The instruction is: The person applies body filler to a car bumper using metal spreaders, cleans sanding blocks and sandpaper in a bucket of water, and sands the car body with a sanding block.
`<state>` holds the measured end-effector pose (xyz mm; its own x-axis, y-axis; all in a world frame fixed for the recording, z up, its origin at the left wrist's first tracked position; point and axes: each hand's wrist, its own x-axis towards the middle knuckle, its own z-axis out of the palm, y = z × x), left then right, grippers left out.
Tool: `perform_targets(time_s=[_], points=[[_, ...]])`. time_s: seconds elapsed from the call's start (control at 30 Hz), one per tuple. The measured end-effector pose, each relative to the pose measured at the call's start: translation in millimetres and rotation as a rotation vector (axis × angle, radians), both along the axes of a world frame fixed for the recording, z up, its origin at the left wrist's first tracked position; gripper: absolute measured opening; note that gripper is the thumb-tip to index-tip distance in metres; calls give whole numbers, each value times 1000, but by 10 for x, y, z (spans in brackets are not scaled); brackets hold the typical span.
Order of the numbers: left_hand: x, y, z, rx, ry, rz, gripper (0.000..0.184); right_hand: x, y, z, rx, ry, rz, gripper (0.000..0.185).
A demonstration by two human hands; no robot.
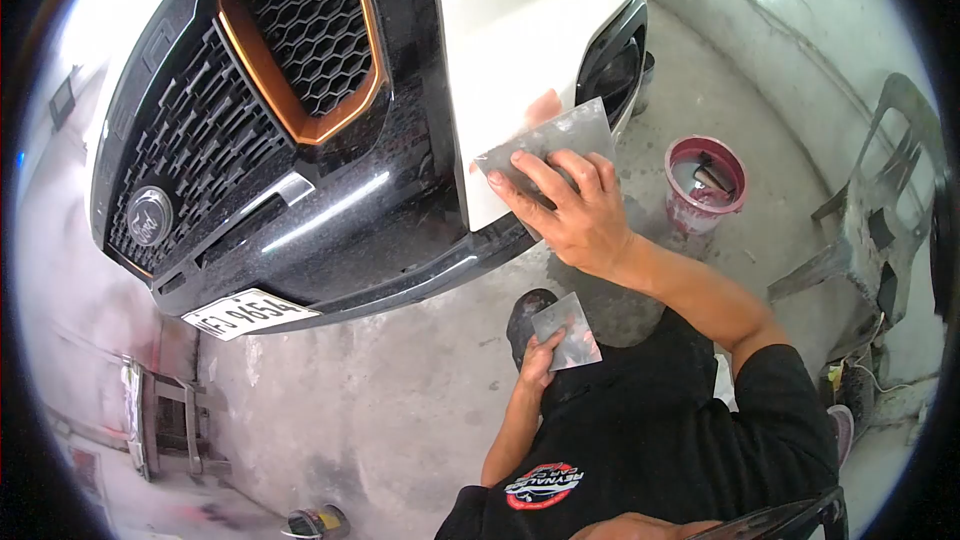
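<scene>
My right hand (575, 205) lies with fingers spread on a grey sandpaper sheet (580, 125), pressing it flat against the white bumper panel (540, 20) of a car. Pinkish patches show on the panel beside the sheet's edges. Pale smears mark the sheet's grey face. Lower down, near my knee, my left hand (540, 358) is closed on the edge of a small grey square sheet (568, 332). That smaller sheet is flat and stiff-looking, with whitish marks. Its exact kind is unclear.
A dark pink bucket (705, 183) with cloudy water and a dark object inside stands right of my right arm. Beyond it, a grey plastic chair (880, 220) is by the wall. A stool (175, 420) and a can (318, 520) are at lower left. The concrete floor has wet patches.
</scene>
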<state>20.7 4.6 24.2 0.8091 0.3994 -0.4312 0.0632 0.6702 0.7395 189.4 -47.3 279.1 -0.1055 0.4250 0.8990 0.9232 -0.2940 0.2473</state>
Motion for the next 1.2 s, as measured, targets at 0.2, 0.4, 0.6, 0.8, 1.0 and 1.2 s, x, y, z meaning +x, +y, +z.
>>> perform_targets(time_s=[0.2,0.4,0.6,0.8,1.0,1.2], points=[[9,-13,-10,31,-6,29,27,59,24,-145,-69,-26,-4,45],[24,22,-120,-21,-34,31,27,-141,-439,251,104,539,418,39],[-1,21,-43,-82,-14,-2,27,62,-495,565,78,1170,836,25],[-8,15,-96,-9,15,22,28,210,-362,483,92,1280,792,28],[4,12,-47,2,2,-10,26,282,-388,456,16,1348,730,29],[1,-17,32,-48,-12,-4,27,258,-526,429,-236,1223,572,27]])
